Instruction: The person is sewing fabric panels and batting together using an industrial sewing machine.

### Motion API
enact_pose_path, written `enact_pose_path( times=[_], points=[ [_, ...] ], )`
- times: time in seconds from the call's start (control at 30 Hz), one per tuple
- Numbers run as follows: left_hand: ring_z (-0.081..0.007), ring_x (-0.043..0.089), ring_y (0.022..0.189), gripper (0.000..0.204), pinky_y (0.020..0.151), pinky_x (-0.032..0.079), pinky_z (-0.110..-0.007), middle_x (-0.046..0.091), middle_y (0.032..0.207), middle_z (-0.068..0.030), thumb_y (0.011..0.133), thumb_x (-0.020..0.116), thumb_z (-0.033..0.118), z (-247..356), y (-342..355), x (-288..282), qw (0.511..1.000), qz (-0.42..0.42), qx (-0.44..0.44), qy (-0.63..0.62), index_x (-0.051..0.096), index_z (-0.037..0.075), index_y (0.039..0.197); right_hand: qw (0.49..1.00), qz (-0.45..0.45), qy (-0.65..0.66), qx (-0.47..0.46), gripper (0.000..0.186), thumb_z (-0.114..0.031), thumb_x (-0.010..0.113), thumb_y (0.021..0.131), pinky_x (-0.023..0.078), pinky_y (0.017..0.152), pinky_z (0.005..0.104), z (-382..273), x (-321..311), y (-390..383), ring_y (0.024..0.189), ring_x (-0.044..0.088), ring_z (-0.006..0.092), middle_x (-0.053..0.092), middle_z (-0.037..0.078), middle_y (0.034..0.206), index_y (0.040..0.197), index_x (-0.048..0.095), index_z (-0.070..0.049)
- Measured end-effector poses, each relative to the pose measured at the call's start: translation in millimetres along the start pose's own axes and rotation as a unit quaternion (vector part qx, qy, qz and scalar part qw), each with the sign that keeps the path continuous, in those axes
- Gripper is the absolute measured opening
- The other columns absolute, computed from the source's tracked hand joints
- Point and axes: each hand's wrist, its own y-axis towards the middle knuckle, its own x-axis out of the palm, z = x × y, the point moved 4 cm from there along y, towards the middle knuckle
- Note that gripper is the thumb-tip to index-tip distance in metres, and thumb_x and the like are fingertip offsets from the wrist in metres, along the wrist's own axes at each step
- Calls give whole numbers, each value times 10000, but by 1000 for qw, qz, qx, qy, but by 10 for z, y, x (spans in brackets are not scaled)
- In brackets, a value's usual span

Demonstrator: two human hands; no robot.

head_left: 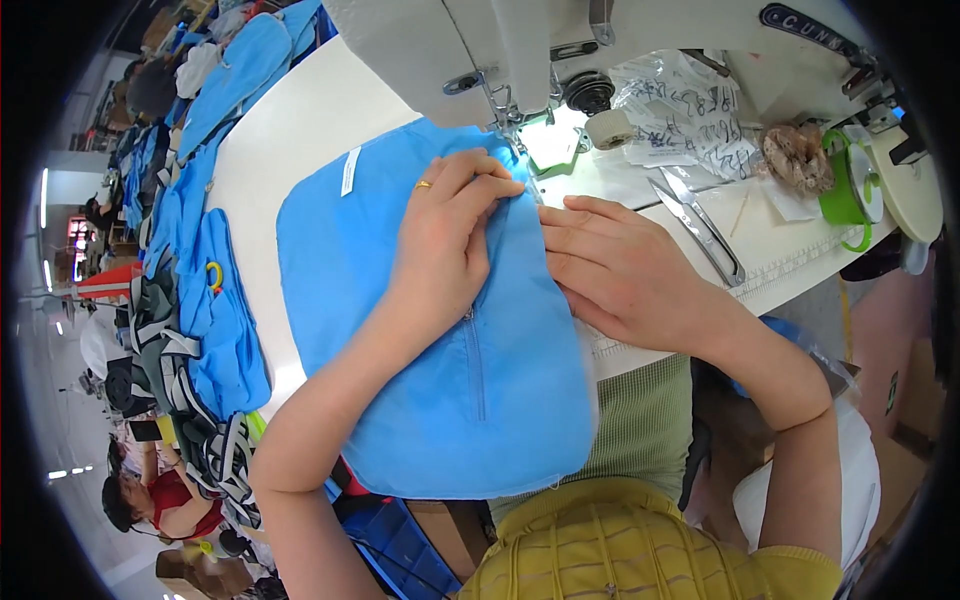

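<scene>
A blue fabric panel (380, 240) with rounded corners, a small white label (350, 171) and a zipper (474, 370) lies under the sewing machine (470, 60), its lower part hanging over the table's near edge. My left hand (445, 235), with a ring on one finger, is closed on the panel just before the lit needle area (515, 140), its fingers bent and pressed together. My right hand (625, 265) lies flat at the panel's right edge, fingers stretched out toward the needle. What sits beneath my left fingers is hidden.
Metal thread snips (705, 230) lie right of my right hand. Beyond are a tape roll (610, 129), a marked plastic bag (680, 110) and a green cup (845, 190). Blue fabric pieces (215, 320) pile up on the left. Another person (165, 500) is far left.
</scene>
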Motion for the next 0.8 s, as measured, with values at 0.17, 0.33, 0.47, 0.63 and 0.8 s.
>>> enact_pose_path(
  times=[0.17,0.33,0.47,0.63,0.8],
  points=[
    [-360,616,1180,217,1098,446,-518,657,1192,-124,881,602,-105,8,26,12,1000,-3,19,-7,686,17,1039,1000,3,-5,0,318,-127,734,819,479,1131,449,14,-4,-16,1240,630,261,695,103,1188,1117,689,-26],
    [-346,603,1268,204,1010,516,-407,671,1261,-126,917,628,-91,131,-63,118,998,40,-45,14,700,7,1081,999,10,27,15,302,-108,710,836,480,1128,463,61,-39,-28,1216,644,283,696,116,1231,1126,689,-24],
    [-354,608,1263,194,1026,501,-415,680,1266,-126,908,668,-56,136,-42,135,997,49,-30,47,711,14,1084,999,3,31,31,298,-95,694,848,479,1127,470,80,-63,-46,1208,648,294,692,128,1252,1137,684,-23],
    [-358,610,1273,197,1046,492,-426,685,1267,-127,900,683,-54,59,25,100,998,32,-46,21,729,18,1077,999,5,44,22,308,-84,677,870,467,1142,488,85,-79,-23,1238,632,311,676,156,1286,1170,666,-15],
    [-358,592,1323,208,1075,484,-415,676,1298,-137,916,679,-57,-11,10,90,999,25,-35,27,743,19,1099,999,1,46,21,318,-84,672,875,451,1163,500,77,-54,-30,1258,621,324,665,168,1296,1183,661,-2]
  ],
)
